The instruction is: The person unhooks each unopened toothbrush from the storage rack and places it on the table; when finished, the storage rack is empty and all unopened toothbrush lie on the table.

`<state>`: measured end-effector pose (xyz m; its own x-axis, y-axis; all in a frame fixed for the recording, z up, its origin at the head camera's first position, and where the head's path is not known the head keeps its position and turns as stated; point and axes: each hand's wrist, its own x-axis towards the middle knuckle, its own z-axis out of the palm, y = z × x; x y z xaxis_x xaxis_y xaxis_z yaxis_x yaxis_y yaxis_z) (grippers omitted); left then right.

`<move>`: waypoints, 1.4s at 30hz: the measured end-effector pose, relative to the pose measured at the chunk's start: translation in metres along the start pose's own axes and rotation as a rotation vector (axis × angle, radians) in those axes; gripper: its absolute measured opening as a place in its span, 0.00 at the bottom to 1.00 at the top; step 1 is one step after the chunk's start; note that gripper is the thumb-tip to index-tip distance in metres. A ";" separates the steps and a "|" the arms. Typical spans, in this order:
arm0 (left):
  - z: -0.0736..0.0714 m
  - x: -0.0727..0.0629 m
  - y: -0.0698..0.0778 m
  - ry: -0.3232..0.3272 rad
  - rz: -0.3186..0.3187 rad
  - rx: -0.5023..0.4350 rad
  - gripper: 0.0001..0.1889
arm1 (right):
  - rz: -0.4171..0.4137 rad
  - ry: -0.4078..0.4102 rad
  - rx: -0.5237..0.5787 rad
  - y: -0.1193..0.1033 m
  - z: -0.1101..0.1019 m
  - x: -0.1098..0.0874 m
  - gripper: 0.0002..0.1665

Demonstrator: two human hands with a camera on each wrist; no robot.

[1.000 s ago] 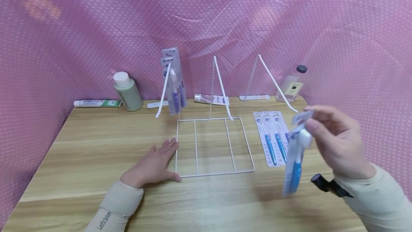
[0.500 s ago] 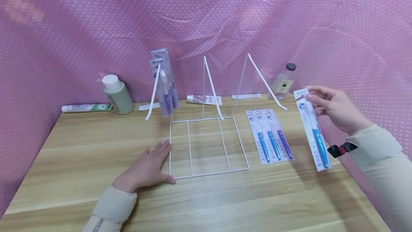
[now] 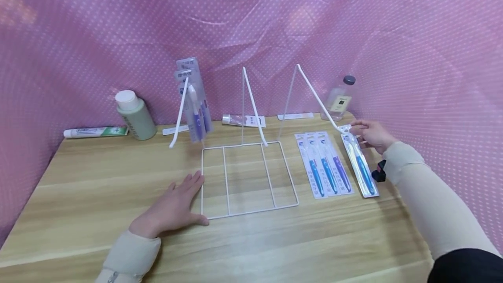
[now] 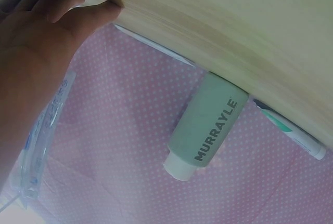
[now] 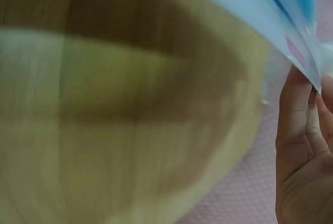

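Observation:
With thumb and fingers, my right hand (image 3: 372, 136) pinches the upper end of a packaged blue toothbrush (image 3: 362, 165), close by the lower tip of the rack's right prong. In the right wrist view the pack's corner (image 5: 304, 60) sits between thumb and fingers. My left hand (image 3: 170, 208) lies spread on the table, fingertips and thumb at the left side of the white wire rack (image 3: 251, 209). On the rack's left prong hang several packaged purple toothbrushes (image 3: 198, 121). Left of the held pack, three packaged toothbrushes (image 3: 324, 165) lie side by side, two blue and one purple.
Along the back edge stand a green bottle (image 3: 137, 119) and a clear black-capped bottle (image 3: 339, 101). Toothpaste tubes (image 3: 96, 132) (image 3: 244, 120) and flat white strips (image 3: 295, 116) lie there too. A pink dotted curtain (image 3: 251, 21) surrounds the wooden table.
My right hand has carried the packaged toothbrush away from me, to the right prong's tip, after turning its front toward me. The left hand stays by the rack; the head view has shifted.

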<state>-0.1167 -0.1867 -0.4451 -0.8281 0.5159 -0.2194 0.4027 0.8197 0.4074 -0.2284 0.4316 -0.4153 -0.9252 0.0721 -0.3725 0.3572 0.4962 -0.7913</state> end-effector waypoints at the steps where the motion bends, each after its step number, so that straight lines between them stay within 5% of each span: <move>1: -0.001 0.000 0.000 0.001 0.001 0.002 0.65 | 0.007 -0.001 -0.003 0.001 0.002 0.004 0.34; 13: -0.001 0.001 -0.002 -0.007 -0.014 0.000 0.66 | 0.045 -0.027 -0.051 0.010 0.023 0.035 0.33; 29: -0.002 0.001 -0.001 -0.008 -0.013 -0.001 0.66 | 0.087 0.073 -0.283 -0.007 0.035 0.033 0.23; 42: -0.002 0.000 0.001 -0.012 -0.027 -0.012 0.66 | 0.105 0.097 -0.250 0.000 0.033 0.045 0.23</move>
<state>-0.1171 -0.1867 -0.4436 -0.8339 0.4963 -0.2413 0.3752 0.8306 0.4116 -0.2654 0.4062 -0.4484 -0.8969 0.2111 -0.3885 0.4206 0.6785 -0.6023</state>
